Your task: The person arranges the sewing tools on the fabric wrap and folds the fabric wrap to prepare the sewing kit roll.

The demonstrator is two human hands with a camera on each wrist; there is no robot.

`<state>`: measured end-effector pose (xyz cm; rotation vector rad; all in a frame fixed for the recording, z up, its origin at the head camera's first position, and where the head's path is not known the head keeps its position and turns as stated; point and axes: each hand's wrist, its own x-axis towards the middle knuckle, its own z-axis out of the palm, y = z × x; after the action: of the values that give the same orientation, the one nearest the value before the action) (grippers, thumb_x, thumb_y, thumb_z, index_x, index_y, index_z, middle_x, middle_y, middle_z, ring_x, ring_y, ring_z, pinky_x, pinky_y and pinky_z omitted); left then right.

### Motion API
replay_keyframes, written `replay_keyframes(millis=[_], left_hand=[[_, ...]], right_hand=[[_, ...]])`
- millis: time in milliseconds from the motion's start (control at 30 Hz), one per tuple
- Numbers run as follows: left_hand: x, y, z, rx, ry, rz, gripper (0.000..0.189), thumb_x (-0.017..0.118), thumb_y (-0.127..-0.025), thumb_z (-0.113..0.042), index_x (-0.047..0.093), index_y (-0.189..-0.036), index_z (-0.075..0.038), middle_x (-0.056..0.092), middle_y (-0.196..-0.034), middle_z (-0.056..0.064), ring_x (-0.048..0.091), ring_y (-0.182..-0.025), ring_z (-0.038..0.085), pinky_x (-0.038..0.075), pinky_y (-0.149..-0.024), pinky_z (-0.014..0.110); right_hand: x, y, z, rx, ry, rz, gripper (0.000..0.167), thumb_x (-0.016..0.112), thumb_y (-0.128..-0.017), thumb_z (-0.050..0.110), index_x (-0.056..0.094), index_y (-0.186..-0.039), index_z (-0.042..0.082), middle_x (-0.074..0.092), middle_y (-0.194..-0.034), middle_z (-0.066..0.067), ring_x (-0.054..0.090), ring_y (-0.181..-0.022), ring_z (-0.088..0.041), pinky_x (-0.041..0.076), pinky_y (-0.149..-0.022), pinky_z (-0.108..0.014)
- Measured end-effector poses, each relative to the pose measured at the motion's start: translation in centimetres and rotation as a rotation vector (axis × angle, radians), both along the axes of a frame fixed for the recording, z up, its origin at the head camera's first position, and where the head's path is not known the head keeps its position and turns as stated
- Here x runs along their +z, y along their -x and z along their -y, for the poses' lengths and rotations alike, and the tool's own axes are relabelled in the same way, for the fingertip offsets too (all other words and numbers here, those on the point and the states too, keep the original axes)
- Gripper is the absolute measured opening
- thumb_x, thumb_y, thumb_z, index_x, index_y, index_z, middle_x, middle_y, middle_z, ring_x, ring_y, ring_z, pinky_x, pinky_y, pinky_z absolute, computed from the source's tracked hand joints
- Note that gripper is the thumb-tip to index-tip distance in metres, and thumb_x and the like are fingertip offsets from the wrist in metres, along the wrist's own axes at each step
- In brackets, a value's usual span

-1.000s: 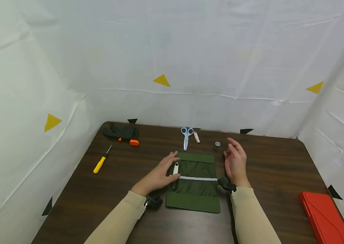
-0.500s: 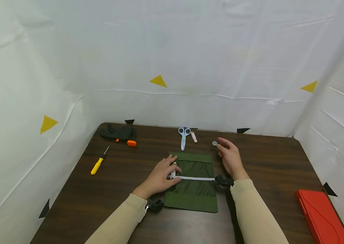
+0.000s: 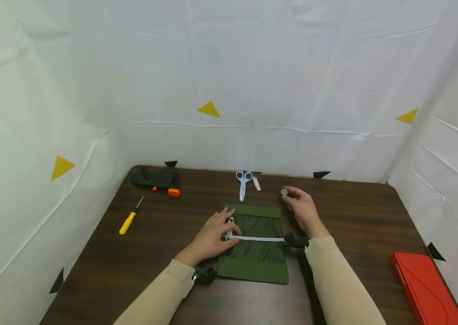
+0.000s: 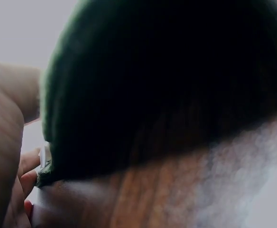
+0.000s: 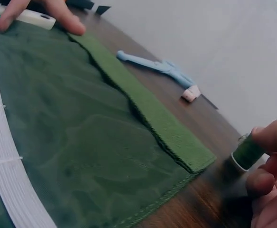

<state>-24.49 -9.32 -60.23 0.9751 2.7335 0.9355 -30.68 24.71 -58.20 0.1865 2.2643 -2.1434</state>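
My right hand [image 3: 304, 212] pinches a small spool of dark green thread [image 5: 247, 153] between thumb and finger at the far right of the green cloth organizer [image 3: 257, 271]. In the right wrist view the spool is tilted, its white rim facing the cloth. The organizer lies flat, with a white elastic strip [image 3: 261, 239] across its middle. On its left edge rests my left hand [image 3: 212, 237], fingers spread over a slim white tool [image 3: 231, 220] with a hole in its end. The hand partly hides that tool. Blurred dark green cloth [image 4: 58, 109] fills much of the left wrist view.
Behind the organizer lie light-blue scissors [image 3: 243, 186] and a small pale pink piece [image 3: 256, 183]. A yellow-handled screwdriver [image 3: 128, 222] and a black clamp with orange pads [image 3: 160, 179] are at left. A red case [image 3: 428, 289] sits at the right edge.
My right hand has moved left to the spool and now pinches it. The left hand has settled lower over the white tool, its fingers covering more of it. The head view has shifted slightly.
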Motion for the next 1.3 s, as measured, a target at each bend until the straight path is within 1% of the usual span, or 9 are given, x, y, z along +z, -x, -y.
replay_keyframes(millis=[167, 333, 467, 533, 700, 767, 933, 1133, 1300], left_hand=[[-0.1, 0.0, 0.0, 0.007, -0.023, 0.002, 0.007, 0.075, -0.105, -0.037, 0.071, -0.109, -0.032, 0.034, -0.179, 0.009, 0.02, -0.171, 0.034, 0.016, -0.138, 0.062], [-0.1, 0.0, 0.0, 0.025, -0.027, 0.001, 0.009, 0.076, -0.104, -0.038, 0.068, -0.106, -0.034, 0.035, -0.179, 0.007, 0.02, -0.171, 0.032, 0.015, -0.139, 0.06], [-0.1, 0.0, 0.1, 0.039, -0.032, 0.007, 0.01, 0.076, -0.104, -0.037, 0.067, -0.105, -0.033, 0.036, -0.178, 0.006, 0.02, -0.171, 0.031, 0.015, -0.139, 0.06], [-0.2, 0.0, 0.1, 0.044, -0.033, 0.009, 0.01, 0.076, -0.104, -0.036, 0.066, -0.105, -0.033, 0.036, -0.178, 0.006, 0.02, -0.171, 0.031, 0.015, -0.139, 0.06], [-0.1, 0.1, 0.2, 0.044, -0.025, 0.012, 0.011, 0.075, -0.104, -0.036, 0.065, -0.103, -0.032, 0.036, -0.178, 0.006, 0.02, -0.171, 0.03, 0.015, -0.139, 0.058], [0.0, 0.1, 0.1, 0.036, -0.03, 0.013, 0.01, 0.075, -0.105, -0.035, 0.065, -0.102, -0.031, 0.036, -0.178, 0.006, 0.021, -0.171, 0.03, 0.016, -0.139, 0.058], [0.2, 0.2, 0.1, 0.041, -0.043, 0.025, 0.01, 0.075, -0.104, -0.033, 0.066, -0.099, -0.032, 0.037, -0.178, 0.006, 0.02, -0.171, 0.029, 0.015, -0.139, 0.058], [-0.4, 0.2, 0.1, 0.04, -0.05, 0.028, 0.01, 0.075, -0.104, -0.033, 0.067, -0.098, -0.033, 0.038, -0.177, 0.004, 0.021, -0.171, 0.028, 0.016, -0.139, 0.056], [-0.3, 0.2, 0.1, 0.039, -0.057, 0.033, 0.01, 0.074, -0.105, -0.034, 0.066, -0.099, -0.033, 0.037, -0.178, 0.003, 0.02, -0.171, 0.027, 0.015, -0.14, 0.057]], right_hand=[[-0.2, 0.0, 0.2, -0.017, -0.135, -0.009, 0.044, 0.071, -0.106, 0.01, 0.063, -0.148, 0.0, 0.063, -0.115, -0.002, 0.053, -0.073, -0.006, 0.049, -0.068, -0.021], [-0.4, 0.0, 0.3, -0.042, -0.191, -0.023, 0.041, 0.071, -0.106, 0.013, 0.066, -0.145, 0.002, 0.066, -0.123, -0.012, 0.056, -0.075, -0.008, 0.051, -0.069, -0.022], [-0.6, 0.0, 0.5, -0.046, -0.227, -0.027, 0.037, 0.072, -0.107, 0.017, 0.07, -0.141, 0.004, 0.066, -0.114, -0.007, 0.058, -0.074, -0.009, 0.051, -0.067, -0.024], [-0.6, 0.0, 0.5, -0.042, -0.166, -0.03, 0.04, 0.071, -0.108, 0.02, 0.067, -0.143, 0.002, 0.066, -0.112, -0.002, 0.058, -0.075, -0.009, 0.052, -0.067, -0.023], [-1.0, -0.3, -0.2, -0.041, 0.218, -0.054, 0.052, 0.067, -0.11, 0.021, 0.052, -0.151, -0.008, 0.063, -0.113, 0.001, 0.058, -0.08, -0.008, 0.058, -0.071, -0.019], [-1.1, -0.5, -0.5, -0.04, 0.327, -0.08, 0.052, 0.067, -0.11, 0.02, 0.05, -0.15, -0.009, 0.062, -0.112, 0.0, 0.059, -0.08, -0.008, 0.059, -0.07, -0.018], [-1.3, -1.0, -0.6, -0.001, 0.443, -0.165, 0.045, 0.066, -0.11, 0.021, 0.053, -0.145, -0.004, 0.062, -0.113, 0.002, 0.058, -0.081, -0.009, 0.058, -0.072, -0.02], [-1.5, -2.6, -0.9, 0.035, 0.62, -0.241, 0.035, 0.052, -0.116, 0.014, 0.051, -0.147, -0.003, 0.063, -0.109, 0.001, 0.059, -0.085, -0.012, 0.057, -0.078, -0.022], [-1.0, -3.1, -0.4, 0.082, 0.624, -0.271, 0.028, 0.052, -0.116, 0.012, 0.057, -0.142, 0.004, 0.065, -0.108, 0.001, 0.061, -0.085, -0.012, 0.056, -0.078, -0.023]])
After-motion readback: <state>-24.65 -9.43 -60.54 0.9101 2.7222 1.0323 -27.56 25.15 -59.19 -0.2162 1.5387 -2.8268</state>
